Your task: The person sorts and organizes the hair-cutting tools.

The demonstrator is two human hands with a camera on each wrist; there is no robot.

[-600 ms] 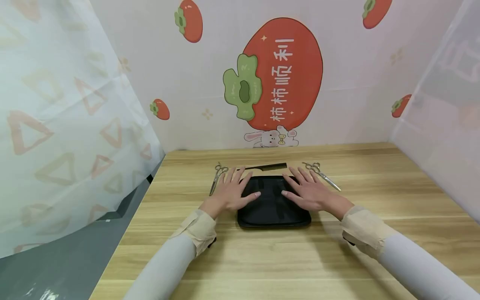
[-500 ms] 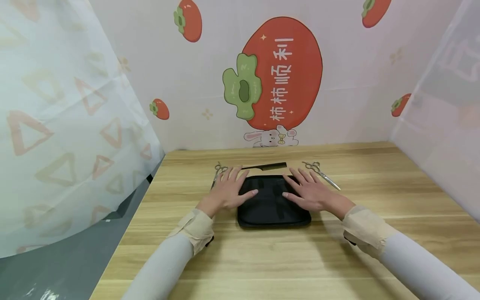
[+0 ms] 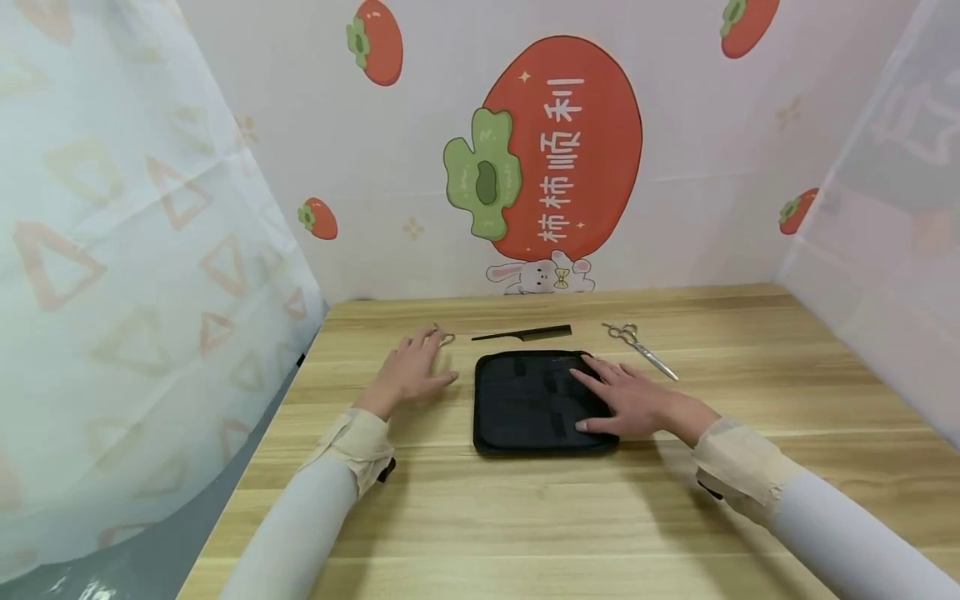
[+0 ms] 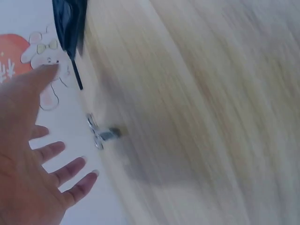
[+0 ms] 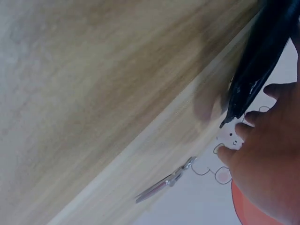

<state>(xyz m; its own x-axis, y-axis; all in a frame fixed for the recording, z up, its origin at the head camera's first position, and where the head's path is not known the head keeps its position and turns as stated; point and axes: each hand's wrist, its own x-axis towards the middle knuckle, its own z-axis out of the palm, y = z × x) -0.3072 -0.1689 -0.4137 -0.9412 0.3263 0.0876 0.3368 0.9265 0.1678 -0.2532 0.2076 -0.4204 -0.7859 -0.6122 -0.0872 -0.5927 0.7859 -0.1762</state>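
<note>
My left hand (image 3: 405,373) is over the left part of the table, fingers loosely bent and thumb apart, holding nothing. Its fingertips overlap the left scissors (image 3: 447,339) in the head view, hiding most of them; the left wrist view shows these scissors (image 4: 101,135) beyond the fingers with a gap between. A black rectangular tray (image 3: 517,408) lies at the middle. My right hand (image 3: 632,404) is spread over the tray's right edge, fingers extended and thumb over its surface.
Behind the tray lies a black rat-tail comb (image 3: 546,333), its thin tail pointing left. Silver scissors (image 3: 652,358) lie at the back right, blades toward the right front. A printed cloth (image 3: 675,233) hangs behind the wooden table (image 3: 525,517).
My left hand has left the tray's left edge and moved left to the left scissors. My right hand has stayed at the tray, its thumb shifting toward the near side.
</note>
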